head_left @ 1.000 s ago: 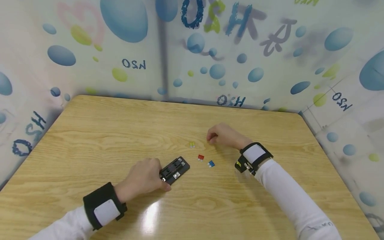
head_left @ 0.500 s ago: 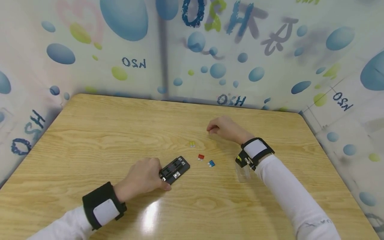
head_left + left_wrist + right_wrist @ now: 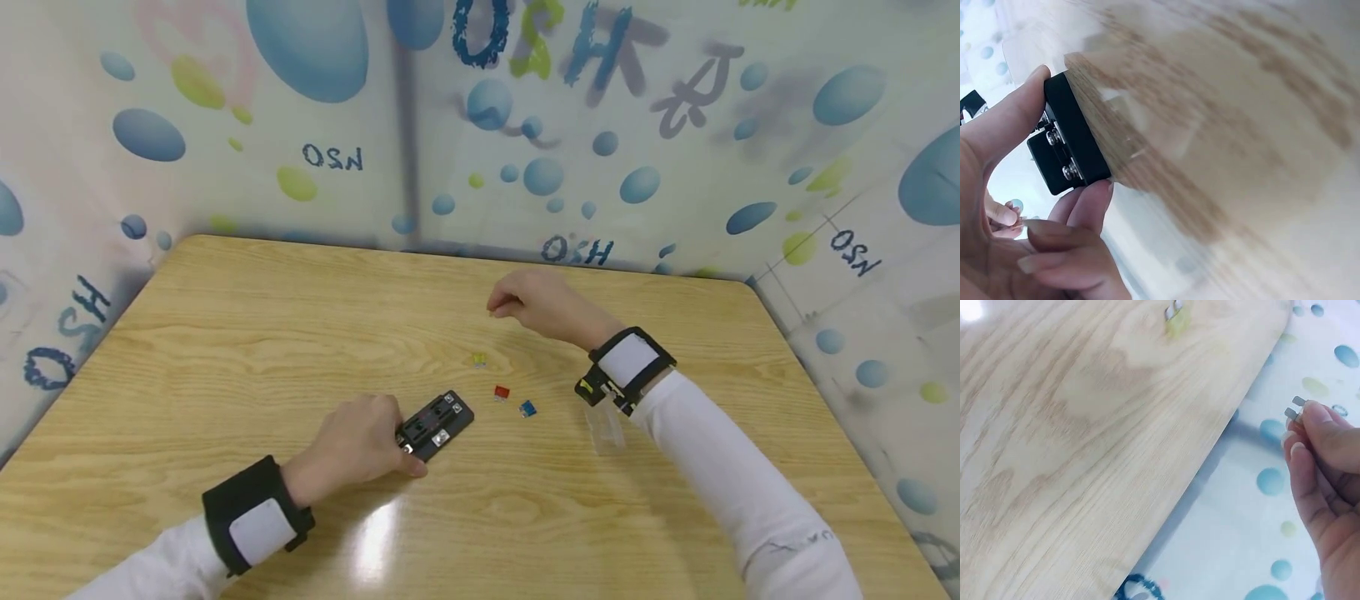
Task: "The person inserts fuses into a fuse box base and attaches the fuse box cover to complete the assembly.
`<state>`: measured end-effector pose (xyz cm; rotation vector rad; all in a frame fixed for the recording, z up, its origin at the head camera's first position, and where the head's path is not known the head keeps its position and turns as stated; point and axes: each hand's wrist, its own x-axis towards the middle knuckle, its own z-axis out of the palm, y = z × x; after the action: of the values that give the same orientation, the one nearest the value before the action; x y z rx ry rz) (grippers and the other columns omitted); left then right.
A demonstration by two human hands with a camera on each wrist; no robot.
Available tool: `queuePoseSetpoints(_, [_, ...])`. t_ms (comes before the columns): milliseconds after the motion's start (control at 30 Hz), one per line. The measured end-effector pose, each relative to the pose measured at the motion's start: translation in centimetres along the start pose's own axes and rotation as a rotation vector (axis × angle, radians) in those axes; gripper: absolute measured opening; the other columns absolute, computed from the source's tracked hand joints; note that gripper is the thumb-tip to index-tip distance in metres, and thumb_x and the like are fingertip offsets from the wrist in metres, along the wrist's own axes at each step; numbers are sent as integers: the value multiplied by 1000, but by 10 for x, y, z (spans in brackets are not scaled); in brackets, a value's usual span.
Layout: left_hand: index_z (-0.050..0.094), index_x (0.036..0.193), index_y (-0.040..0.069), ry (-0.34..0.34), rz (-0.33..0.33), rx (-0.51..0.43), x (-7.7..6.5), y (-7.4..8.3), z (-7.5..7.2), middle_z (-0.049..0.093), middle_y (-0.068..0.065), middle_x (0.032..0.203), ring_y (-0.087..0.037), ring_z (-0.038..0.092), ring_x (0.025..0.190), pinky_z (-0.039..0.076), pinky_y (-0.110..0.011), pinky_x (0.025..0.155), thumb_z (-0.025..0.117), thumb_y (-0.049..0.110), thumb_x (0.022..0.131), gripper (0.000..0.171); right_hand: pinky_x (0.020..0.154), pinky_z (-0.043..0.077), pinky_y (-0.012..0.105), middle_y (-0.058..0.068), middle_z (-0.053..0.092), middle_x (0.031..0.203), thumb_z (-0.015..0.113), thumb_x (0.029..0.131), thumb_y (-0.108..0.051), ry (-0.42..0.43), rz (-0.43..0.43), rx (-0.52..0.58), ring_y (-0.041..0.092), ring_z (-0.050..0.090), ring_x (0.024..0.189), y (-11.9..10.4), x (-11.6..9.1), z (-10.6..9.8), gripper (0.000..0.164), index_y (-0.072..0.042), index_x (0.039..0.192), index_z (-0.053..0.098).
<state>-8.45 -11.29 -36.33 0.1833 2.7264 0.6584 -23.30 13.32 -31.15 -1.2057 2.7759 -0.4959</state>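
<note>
My left hand (image 3: 356, 442) grips the near end of a black fuse block (image 3: 442, 421) on the table, thumb on one side and fingers on the other. Screws show on its side in the left wrist view. Raised over the back of the table, my right hand (image 3: 547, 308) pinches a small blade fuse (image 3: 1291, 414) between thumb and fingertips. Its two metal prongs stick out; the fingers hide most of its body. Between the hands lie a yellow blade fuse (image 3: 479, 360), a red blade fuse (image 3: 502, 392) and a blue blade fuse (image 3: 528, 408).
A clear plastic piece (image 3: 606, 429) lies on the wooden table (image 3: 300, 325) below my right wrist. A sheet (image 3: 337, 192) printed with blue and green spots stands behind the table's far edge. Both wrists wear black bands with white patches.
My right hand has risen, moving toward the far edge and then left, with the blade fuse still pinched. My left hand and the fuse block have stayed in place.
</note>
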Motion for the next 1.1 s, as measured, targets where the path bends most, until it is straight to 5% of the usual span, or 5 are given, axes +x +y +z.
queuePoseSetpoints(533, [61,78,7,-5,-5,-7,0,0,0,59,-2,70,-17,54,61,39,-29,51,93,41,55,52,81,53,22,-2,71,94,67,93,-15,-101,-243,-5,8,66,88,-61,6,21,5,-13,95,72])
queuePoseSetpoints(800, [61,80,7,-3,6,-21,2,-1,0,59,-2,71,-17,54,62,39,-29,52,93,41,55,53,86,52,19,0,72,95,68,92,-11,-119,-366,45,11,67,92,-76,6,31,7,-9,96,73])
queuePoseSetpoints(1100, [61,79,7,-1,20,-35,1,-2,1,59,-1,71,-17,53,61,38,-29,52,93,40,56,52,82,51,16,0,71,94,69,91,-8,-156,-412,24,10,66,91,-85,5,44,8,-10,96,76])
